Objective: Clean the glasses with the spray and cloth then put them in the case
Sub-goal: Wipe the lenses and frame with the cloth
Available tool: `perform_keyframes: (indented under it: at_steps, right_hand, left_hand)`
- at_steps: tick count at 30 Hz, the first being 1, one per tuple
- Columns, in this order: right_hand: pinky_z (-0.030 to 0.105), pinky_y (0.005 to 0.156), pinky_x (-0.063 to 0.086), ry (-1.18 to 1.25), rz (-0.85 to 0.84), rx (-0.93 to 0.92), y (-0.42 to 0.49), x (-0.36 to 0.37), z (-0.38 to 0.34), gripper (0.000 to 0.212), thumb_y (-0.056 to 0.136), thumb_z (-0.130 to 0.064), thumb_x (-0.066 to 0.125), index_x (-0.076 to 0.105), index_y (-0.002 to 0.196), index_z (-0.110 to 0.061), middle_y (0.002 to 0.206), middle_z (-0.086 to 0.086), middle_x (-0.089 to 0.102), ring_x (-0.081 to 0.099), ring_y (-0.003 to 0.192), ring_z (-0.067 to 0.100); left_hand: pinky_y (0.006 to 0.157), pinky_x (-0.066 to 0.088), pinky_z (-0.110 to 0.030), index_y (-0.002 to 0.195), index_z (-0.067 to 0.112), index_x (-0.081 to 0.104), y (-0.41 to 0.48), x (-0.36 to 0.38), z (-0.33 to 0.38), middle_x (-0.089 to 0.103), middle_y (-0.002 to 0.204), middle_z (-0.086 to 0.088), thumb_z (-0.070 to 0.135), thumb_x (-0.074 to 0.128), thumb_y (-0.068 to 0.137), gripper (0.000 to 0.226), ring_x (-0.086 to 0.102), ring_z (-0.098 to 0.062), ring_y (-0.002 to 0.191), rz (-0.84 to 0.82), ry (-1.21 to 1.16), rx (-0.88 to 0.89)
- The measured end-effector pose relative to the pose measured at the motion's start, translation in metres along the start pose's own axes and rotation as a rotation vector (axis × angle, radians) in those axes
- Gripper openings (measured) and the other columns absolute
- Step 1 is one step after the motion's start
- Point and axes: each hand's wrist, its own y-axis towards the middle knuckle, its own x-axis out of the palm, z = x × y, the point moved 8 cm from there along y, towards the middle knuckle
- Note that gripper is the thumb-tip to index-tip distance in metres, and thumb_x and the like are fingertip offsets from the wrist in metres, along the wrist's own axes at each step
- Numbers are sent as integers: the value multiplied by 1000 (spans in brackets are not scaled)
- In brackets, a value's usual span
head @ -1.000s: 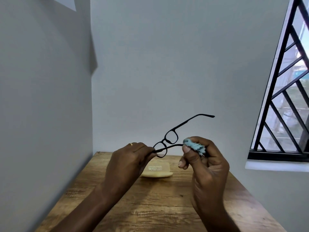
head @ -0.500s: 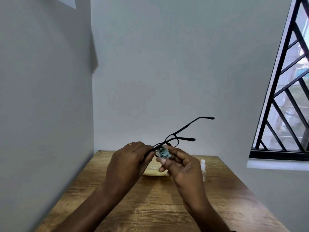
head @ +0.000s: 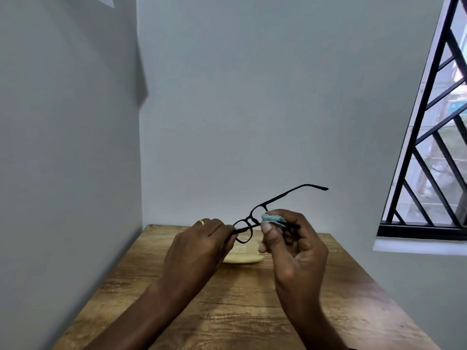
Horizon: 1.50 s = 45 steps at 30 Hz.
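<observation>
1. Black-framed plastic glasses (head: pixel 249 227) are being held in the air above the wooden table (head: pixel 227 311), nearer the camera than the case; the left hand (head: pixel 199 246) is pinching the frame end shut between thumb and fingers.
2. Blue cloth (head: pixel 273 219) is being pressed around the nearer temple arm by the right hand (head: pixel 295 251), its thumb and fingers closed on cloth and arm together.
3. Wiping is, I judge, the step in hand; the lenses are looking uncovered, so the next move is probably calling for sliding the cloth along, then folding both arms.
4. Behind the hands, the pale cream case (head: pixel 243 257) is lying flat on the table, partly hidden.
5. Counting: one pair of glasses, one cloth, one case, two hands; no spray bottle is showing.
</observation>
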Motion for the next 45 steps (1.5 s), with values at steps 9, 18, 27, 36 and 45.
perform_keyframes:
  at_steps: [9,18,27,36,45]
  right_hand:
    - [27,55,50,128,117,6,1,-27,-10,12,88,-10,67,70,100,-11,72,6,66,59,55,25]
    - [25,55,51,98,-19,244,-12,0,38,17,83,-14,76,72,99,-11,78,9,72,61,56,19]
    - [32,62,54,-133,-129,13,-9,21,28,8,87,-21,71,74,94,-25,84,-5,71,68,74,19]
    - [26,57,49,73,-363,206,12,2,41,9,86,-14,70,75,91,-9,80,14,69,56,56,17]
    - [26,59,49,175,-455,312,10,-2,58,9,85,-12,69,75,89,-8,85,4,70,55,55,15]
  left_hand:
    - [53,53,-36,95,19,75,5,-9,1,67,78,6,31,58,97,21,63,-18,67,55,-67,-58]
    - [52,50,-31,89,22,76,10,-17,7,66,72,9,34,59,94,21,61,-14,61,91,-85,-79]
    - [39,41,-31,72,16,63,7,-26,29,57,64,2,29,52,93,27,54,-20,51,84,83,7]
    - [69,59,-21,112,26,77,6,-3,-64,75,102,17,38,69,96,22,70,-1,95,24,-655,-626]
    - [75,60,-30,112,7,76,-17,55,-91,79,109,-8,23,67,97,24,74,-16,99,-383,-1193,-1070]
